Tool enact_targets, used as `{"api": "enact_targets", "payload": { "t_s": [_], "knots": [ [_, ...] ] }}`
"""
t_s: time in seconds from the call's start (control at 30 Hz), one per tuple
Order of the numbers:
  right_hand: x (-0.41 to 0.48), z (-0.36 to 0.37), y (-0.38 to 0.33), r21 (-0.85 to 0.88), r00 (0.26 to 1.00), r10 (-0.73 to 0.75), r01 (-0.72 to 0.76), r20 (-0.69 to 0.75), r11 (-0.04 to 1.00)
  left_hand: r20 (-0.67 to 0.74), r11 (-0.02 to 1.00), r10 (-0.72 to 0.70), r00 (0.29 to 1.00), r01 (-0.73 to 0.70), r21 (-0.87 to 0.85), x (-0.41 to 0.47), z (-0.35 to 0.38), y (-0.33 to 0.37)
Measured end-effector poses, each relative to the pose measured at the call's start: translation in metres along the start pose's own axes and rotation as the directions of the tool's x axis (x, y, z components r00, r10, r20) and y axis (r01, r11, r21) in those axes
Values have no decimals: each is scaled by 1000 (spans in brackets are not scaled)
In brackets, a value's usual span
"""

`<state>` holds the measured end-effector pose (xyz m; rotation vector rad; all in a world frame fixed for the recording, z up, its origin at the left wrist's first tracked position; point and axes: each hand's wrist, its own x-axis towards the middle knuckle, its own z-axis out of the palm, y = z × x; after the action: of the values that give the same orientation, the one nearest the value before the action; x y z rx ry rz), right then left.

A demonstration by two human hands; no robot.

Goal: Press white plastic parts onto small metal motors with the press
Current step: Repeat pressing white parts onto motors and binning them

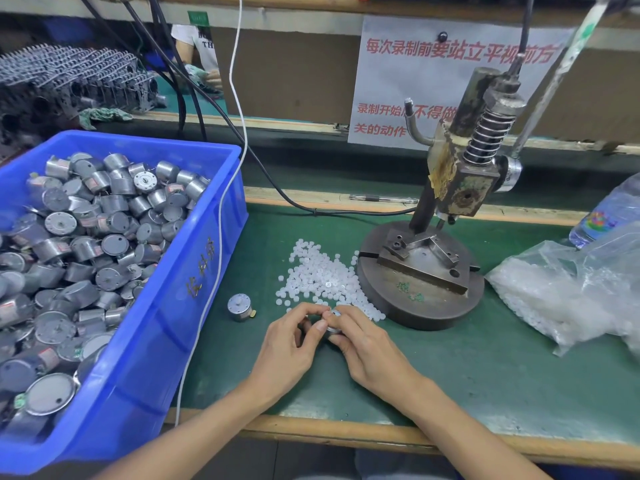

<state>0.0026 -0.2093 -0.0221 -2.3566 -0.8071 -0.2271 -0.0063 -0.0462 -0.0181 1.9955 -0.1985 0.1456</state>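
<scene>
Both hands meet over the green mat just in front of a pile of small white plastic parts (318,275). My left hand (291,344) and my right hand (363,344) pinch one small metal motor (331,325) between their fingertips; it is mostly hidden by the fingers. A second motor (239,307) stands alone on the mat to the left. The hand press (450,188) rises at the right, its round steel base (420,292) and fixture holding nothing.
A blue bin (180,271) full of metal motors fills the left side. A clear bag of white parts (568,296) and a water bottle (606,213) lie at the right. A white cable (221,209) hangs over the bin's edge. A pen (381,199) rests behind.
</scene>
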Motion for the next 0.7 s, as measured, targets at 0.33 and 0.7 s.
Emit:
{"api": "enact_targets", "payload": {
  "t_s": [0.33,0.7],
  "knots": [
    [-1,2,3,12,1000,-2,1,5,1000,57,1000,-10,998,10,-5,4,-3,-2],
    [4,1,10,280,970,241,-220,-42,935,-107,994,-15,994,26,106,0,0,-2]
  ]
}}
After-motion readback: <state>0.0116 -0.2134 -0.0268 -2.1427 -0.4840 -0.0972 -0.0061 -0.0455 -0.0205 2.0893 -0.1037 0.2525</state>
